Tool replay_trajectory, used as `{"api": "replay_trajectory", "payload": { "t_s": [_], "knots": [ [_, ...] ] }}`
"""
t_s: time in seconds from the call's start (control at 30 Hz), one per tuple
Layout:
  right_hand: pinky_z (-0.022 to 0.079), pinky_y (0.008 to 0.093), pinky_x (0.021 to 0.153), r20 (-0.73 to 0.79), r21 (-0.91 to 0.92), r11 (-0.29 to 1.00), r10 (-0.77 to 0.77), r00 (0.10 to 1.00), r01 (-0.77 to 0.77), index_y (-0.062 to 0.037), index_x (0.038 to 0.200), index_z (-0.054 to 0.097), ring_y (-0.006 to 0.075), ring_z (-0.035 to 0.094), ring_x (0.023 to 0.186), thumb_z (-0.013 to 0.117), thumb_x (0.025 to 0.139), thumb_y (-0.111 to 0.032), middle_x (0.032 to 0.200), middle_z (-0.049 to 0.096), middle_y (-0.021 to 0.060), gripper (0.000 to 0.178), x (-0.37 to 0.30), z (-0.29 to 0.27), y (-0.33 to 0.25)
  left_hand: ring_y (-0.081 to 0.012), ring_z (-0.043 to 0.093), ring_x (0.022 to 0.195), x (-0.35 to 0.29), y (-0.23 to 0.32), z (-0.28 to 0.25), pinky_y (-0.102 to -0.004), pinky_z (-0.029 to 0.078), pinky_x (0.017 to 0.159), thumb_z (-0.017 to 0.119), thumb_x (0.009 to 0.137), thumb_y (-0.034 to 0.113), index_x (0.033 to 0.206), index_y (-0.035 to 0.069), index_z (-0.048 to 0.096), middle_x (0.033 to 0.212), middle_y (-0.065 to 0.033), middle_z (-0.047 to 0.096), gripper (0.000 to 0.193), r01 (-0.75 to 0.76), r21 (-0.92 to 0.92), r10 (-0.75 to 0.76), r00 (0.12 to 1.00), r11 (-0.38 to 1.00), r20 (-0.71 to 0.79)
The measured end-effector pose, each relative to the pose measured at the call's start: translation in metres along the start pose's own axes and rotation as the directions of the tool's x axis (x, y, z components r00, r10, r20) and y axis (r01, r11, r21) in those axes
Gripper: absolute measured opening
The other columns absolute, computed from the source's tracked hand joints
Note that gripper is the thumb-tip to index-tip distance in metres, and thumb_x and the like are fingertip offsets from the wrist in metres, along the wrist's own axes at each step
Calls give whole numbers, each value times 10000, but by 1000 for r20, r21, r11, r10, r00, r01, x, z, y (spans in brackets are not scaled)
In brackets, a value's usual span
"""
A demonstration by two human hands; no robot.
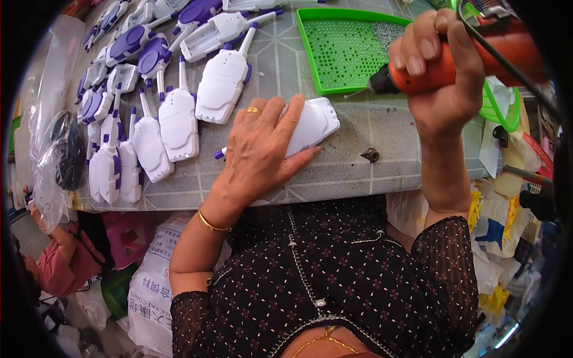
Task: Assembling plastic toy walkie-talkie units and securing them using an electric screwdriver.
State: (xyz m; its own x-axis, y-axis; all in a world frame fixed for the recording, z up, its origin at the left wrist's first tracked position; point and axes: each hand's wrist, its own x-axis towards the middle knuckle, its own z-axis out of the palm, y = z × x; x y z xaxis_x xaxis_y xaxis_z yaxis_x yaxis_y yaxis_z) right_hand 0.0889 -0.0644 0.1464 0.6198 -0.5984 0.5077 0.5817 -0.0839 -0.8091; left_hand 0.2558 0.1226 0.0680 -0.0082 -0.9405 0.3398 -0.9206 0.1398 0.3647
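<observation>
My left hand [262, 143] lies across a white plastic casing [319, 122] on the table, gripping it with thumb and fingers at its sides. A purple-tipped end of the casing pokes out on the left, by my wrist. My right hand [444, 71] is closed around an orange electric screwdriver [507, 56] with a black nose. Its thin bit [356, 94] points left, just above and right of the casing and apart from it. Under the bit is the near edge of a green perforated tray [343, 56], with many small screws in its far right corner.
Several white-and-purple casings [179, 125] lie at the left of the table [274, 182]. A small dark metal piece [370, 155] sits near the front edge. A cable [513, 65] hangs by the screwdriver. Another person's sleeve [68, 262] shows at far left, beside a white sack [152, 286].
</observation>
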Motion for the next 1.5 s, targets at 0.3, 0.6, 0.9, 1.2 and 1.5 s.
{"api": "replay_trajectory", "payload": {
  "t_s": [0.3,0.6,0.9,1.2,1.5],
  "knots": [
    [426,307,695,66,54,998,35,997,-38,-88,1080,549,110,481,668,494,1042,-278,843,498,8,202,-17,4,8,-310,560,985,0,-1,4,-425,453,821,817,729,364,1321,14,552,1051,-120,564,736,-29,7,29,999,1000,-18],
    [425,306,698,64,56,997,48,997,-52,-91,1080,558,112,483,668,495,1046,-295,840,502,7,217,-18,2,17,-315,563,1005,0,-3,6,-429,460,851,829,711,340,1320,8,549,1055,-125,562,749,-26,1,27,1000,1000,-12],
    [437,310,693,66,66,997,43,997,-47,-77,1099,575,111,486,666,498,1050,-294,843,509,13,235,-21,1,16,-315,564,1008,-1,-3,5,-430,461,854,829,714,357,1327,10,551,1068,-126,571,757,-25,15,25,1000,1000,-8],
    [438,314,698,65,94,994,52,997,-58,-78,1104,579,114,488,675,507,1046,-287,845,510,14,229,-23,-2,17,-337,580,996,-2,-2,6,-426,471,858,824,729,339,1341,-3,587,1119,-133,608,741,-1,-1,1,1000,1000,-14],
    [428,316,705,35,77,995,53,998,-56,-84,1078,569,120,488,682,516,1041,-293,843,507,11,218,-21,-2,21,-334,585,991,0,-2,6,-423,475,856,831,721,331,1335,-10,590,1114,-138,613,743,-3,-8,3,1000,1000,-8]
  ]
}}
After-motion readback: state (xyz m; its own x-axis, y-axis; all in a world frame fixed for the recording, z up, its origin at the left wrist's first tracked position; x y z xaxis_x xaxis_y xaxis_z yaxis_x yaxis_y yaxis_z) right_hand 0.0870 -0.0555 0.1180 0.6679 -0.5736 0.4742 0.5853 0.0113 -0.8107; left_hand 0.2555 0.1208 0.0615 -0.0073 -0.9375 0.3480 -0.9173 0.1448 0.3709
